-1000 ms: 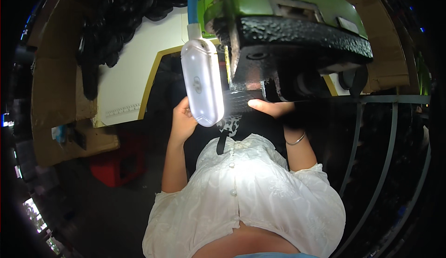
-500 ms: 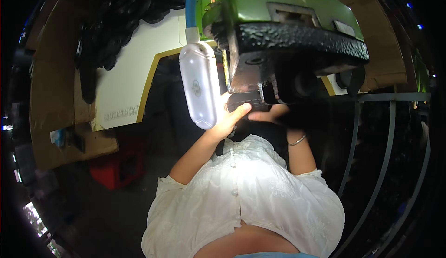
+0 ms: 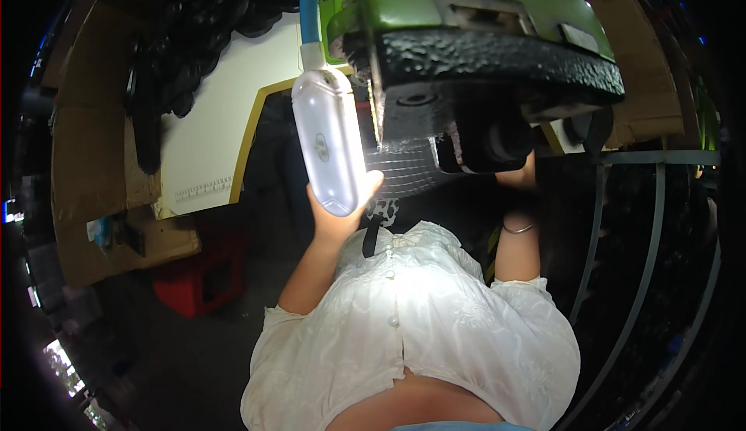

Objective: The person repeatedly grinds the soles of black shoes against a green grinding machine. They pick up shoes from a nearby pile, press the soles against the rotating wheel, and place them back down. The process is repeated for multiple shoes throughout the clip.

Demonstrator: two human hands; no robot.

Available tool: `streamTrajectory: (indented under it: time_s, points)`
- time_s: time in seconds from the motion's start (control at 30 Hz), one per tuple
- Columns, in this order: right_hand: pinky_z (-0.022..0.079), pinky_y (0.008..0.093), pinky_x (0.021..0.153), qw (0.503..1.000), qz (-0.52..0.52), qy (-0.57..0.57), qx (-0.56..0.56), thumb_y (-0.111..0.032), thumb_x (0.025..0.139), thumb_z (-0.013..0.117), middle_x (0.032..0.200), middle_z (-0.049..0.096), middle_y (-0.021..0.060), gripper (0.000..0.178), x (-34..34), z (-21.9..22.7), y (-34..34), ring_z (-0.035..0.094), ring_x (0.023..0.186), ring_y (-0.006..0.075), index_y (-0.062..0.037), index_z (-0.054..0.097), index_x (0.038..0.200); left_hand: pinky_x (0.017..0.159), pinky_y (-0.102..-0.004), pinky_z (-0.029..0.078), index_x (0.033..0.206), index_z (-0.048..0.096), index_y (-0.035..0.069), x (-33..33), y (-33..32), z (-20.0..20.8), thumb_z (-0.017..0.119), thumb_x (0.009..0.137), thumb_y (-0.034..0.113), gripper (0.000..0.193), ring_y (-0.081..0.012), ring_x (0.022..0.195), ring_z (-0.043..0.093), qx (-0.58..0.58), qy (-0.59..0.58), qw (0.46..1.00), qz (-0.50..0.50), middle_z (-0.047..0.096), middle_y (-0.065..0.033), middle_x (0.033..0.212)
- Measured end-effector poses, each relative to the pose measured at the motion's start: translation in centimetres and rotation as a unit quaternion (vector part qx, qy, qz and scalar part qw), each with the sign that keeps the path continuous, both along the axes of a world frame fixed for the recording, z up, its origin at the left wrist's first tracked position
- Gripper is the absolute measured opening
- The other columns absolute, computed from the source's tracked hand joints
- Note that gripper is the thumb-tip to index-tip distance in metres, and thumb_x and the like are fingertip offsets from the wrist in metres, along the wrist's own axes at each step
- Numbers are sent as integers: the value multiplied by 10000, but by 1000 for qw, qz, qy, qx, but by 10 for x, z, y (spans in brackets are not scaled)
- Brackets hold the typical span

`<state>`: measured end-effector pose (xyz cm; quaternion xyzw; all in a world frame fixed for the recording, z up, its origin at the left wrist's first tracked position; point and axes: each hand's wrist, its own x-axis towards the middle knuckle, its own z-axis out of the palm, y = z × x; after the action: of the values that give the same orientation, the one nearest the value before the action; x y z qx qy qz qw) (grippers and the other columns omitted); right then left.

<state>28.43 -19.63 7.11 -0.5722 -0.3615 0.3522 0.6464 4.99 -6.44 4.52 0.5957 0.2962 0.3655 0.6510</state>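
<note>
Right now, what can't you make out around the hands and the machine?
Head view: left hand, fingers mostly hidden behind the white lamp; grip unclear.
Head view: right hand, fingertips hidden by the black fitting.
Head view: dark lined material, partly covered by the green machine; outer edges lost in shadow.
Head view: blue tube, upper end cut off by the top edge.
Head view: black pile, too dark to separate pieces.

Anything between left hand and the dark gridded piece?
Nothing visible: the left hand is close beside the dark gridded piece. The white lamp hides part of that hand from view, so contact is unclear.
</note>
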Motion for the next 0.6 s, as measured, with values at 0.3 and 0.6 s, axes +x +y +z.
streamTrajectory:
  time_s: [0.3,0.6]
  points:
    - [490,228,758,989,39,-145,9,25,708,714,910,637,64,299,-59,18,35,600,827,108,22,616,990,758,-245,493,1041,532,-46,-50,46,-2,603,772,-85,281,-107,843,608,42,2,997,-61,629,-69,908]
    - [491,268,813,979,28,-201,-24,-70,657,787,997,630,63,457,-67,17,43,597,903,122,-38,546,1045,641,-310,471,998,590,-24,-1,5,-38,676,794,214,325,-180,693,596,197,198,927,-251,625,-144,815]
